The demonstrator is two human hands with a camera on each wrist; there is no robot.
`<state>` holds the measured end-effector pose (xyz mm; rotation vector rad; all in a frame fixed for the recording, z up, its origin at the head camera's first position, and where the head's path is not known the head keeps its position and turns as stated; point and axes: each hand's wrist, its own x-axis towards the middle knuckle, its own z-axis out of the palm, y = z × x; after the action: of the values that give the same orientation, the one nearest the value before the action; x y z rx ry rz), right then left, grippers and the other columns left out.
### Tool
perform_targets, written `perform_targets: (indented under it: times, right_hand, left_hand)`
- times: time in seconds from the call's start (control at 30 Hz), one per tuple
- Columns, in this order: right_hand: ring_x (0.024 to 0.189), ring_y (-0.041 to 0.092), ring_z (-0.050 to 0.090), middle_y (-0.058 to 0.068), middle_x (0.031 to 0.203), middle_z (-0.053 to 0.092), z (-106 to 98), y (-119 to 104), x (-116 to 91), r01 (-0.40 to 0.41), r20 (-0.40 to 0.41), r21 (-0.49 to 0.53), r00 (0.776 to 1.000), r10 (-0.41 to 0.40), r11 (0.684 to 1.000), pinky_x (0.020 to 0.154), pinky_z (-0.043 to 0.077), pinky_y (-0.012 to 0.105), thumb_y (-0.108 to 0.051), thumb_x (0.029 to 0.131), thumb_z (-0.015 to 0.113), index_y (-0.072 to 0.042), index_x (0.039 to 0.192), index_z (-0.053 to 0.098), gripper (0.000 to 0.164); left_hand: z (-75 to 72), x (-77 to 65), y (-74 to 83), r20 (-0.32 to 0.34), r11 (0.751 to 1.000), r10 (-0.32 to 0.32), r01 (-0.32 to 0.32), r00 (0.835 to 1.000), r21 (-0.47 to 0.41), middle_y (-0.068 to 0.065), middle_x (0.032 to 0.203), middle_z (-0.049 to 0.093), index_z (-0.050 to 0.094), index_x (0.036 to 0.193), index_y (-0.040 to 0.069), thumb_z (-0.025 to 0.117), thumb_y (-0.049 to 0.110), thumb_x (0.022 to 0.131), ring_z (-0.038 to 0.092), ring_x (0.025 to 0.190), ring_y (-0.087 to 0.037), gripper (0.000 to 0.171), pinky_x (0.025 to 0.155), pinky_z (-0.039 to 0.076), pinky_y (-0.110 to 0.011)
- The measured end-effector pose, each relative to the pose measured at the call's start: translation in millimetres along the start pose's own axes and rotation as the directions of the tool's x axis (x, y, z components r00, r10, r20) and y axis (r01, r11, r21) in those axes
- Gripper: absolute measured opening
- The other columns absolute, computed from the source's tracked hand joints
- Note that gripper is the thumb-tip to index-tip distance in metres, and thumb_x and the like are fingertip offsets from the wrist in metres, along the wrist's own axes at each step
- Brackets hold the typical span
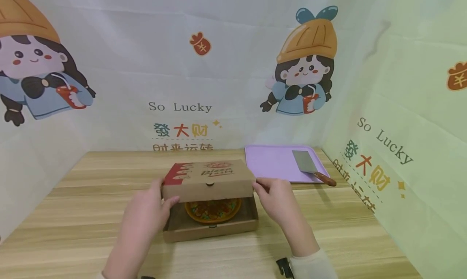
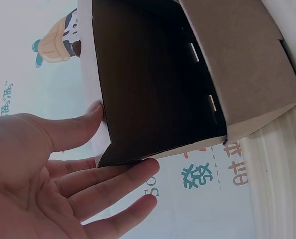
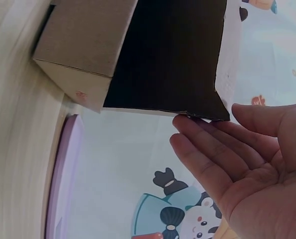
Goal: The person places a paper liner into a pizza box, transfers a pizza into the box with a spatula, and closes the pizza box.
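Note:
A brown cardboard pizza box (image 1: pixel 211 232) stands on the table with its printed lid (image 1: pixel 219 173) partly raised. Inside, under the lid's front edge, a round pizza (image 1: pixel 213 211) shows its near part; the lid hides the rest. At the lid's front left corner my left hand (image 1: pixel 147 208) grips it, thumb on the front flap and fingers along the side, as the left wrist view also shows. My right hand (image 1: pixel 273 196) pinches the front right corner. In the right wrist view, that hand's fingers (image 3: pixel 208 144) lie against the lid's side with the thumb near the front flap.
Behind and right of the box lies a purple tray (image 1: pixel 268 163). A spatula (image 1: pixel 305 162) with a wooden handle rests on it, handle over the near rim. Printed cloth walls (image 1: pixel 233 68) enclose the wooden table (image 1: pixel 102 181) at the back and sides.

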<state>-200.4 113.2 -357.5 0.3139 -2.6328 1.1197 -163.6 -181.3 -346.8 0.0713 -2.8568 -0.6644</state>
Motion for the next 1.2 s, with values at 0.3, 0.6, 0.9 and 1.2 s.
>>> perform_targets:
  times: [0.3, 0.6, 0.9, 1.2]
  right_hand:
    - [0.09, 0.016, 0.074, 0.009, 0.105, 0.083, 1.0, 1.9, -6.3, -0.003, 0.04, -0.01, 0.999, 0.003, 1.0, 0.081, 0.065, 0.038, -0.012, 0.103, 0.07, -0.003, 0.119, 0.079, 0.021]
    - [0.101, 0.022, 0.079, 0.015, 0.116, 0.081, 5.8, 6.3, -13.3, 0.016, 0.078, -0.033, 0.997, -0.013, 0.999, 0.086, 0.067, 0.039, -0.011, 0.102, 0.07, -0.001, 0.127, 0.076, 0.028]
    - [0.113, 0.03, 0.078, 0.017, 0.125, 0.078, 9.2, 7.5, -19.6, 0.063, 0.133, -0.096, 0.99, -0.05, 0.993, 0.091, 0.066, 0.043, -0.009, 0.101, 0.071, 0.001, 0.128, 0.075, 0.029]
    - [0.102, 0.026, 0.079, 0.019, 0.12, 0.08, 12.4, 11.1, -24.1, 0.086, 0.161, -0.116, 0.985, -0.066, 0.989, 0.084, 0.067, 0.039, -0.007, 0.099, 0.072, 0.001, 0.122, 0.078, 0.025]
  left_hand:
    - [4.1, -8.0, 1.1, -0.021, 0.998, -0.01, 0.012, 1.0, 0.056, -0.04, 0.118, 0.07, 0.05, 0.148, -0.01, 0.081, 0.032, 0.096, 0.074, 0.087, -0.046, 0.073, 0.067, 0.06, -0.055]
    - [13.7, -12.6, 2.2, -0.003, 0.994, -0.011, 0.011, 1.0, 0.107, -0.026, 0.095, 0.076, 0.062, 0.122, -0.008, 0.085, 0.029, 0.093, 0.061, 0.065, -0.026, 0.052, 0.053, 0.051, -0.037]
    - [22.4, -17.1, 0.3, -0.024, 0.983, 0.04, -0.035, 0.999, 0.183, -0.018, 0.08, 0.074, 0.066, 0.107, -0.003, 0.09, 0.03, 0.086, 0.069, 0.065, -0.03, 0.046, 0.055, 0.056, -0.045]
    - [31.9, -21.2, -3.7, -0.019, 0.972, 0.059, -0.053, 0.998, 0.23, -0.02, 0.082, 0.074, 0.066, 0.108, -0.002, 0.092, 0.031, 0.084, 0.071, 0.067, -0.034, 0.049, 0.052, 0.055, -0.045]
